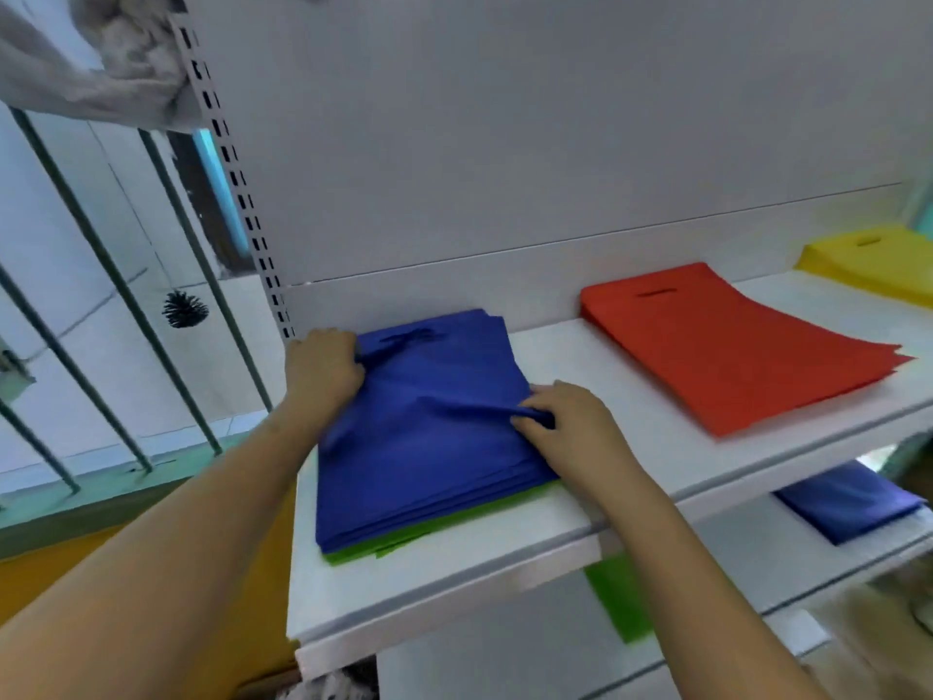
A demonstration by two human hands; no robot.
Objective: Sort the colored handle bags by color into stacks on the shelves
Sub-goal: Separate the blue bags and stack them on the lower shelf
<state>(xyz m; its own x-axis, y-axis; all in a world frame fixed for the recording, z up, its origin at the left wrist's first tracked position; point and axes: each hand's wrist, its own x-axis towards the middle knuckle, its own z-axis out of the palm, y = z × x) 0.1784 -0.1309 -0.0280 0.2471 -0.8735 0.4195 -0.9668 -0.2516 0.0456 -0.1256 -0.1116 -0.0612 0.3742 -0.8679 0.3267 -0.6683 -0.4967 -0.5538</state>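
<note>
At centre frame, the left edge of the blue handle bag stack (424,431) is gripped by the left hand (323,366), while a fold at its right edge is pinched by the right hand (565,426). The stack is laid on the white shelf (454,588) over green bags (404,540), its top sheet creased. Red bags (727,346) and yellow bags (873,262) are stacked separately towards the right.

A pale grey back panel (505,144) is rising behind white shelves (454,573), edged by a slotted upright (237,194). Daylight is coming through green window bars (101,295) at left, where grey cloth (91,68) is hanging.
</note>
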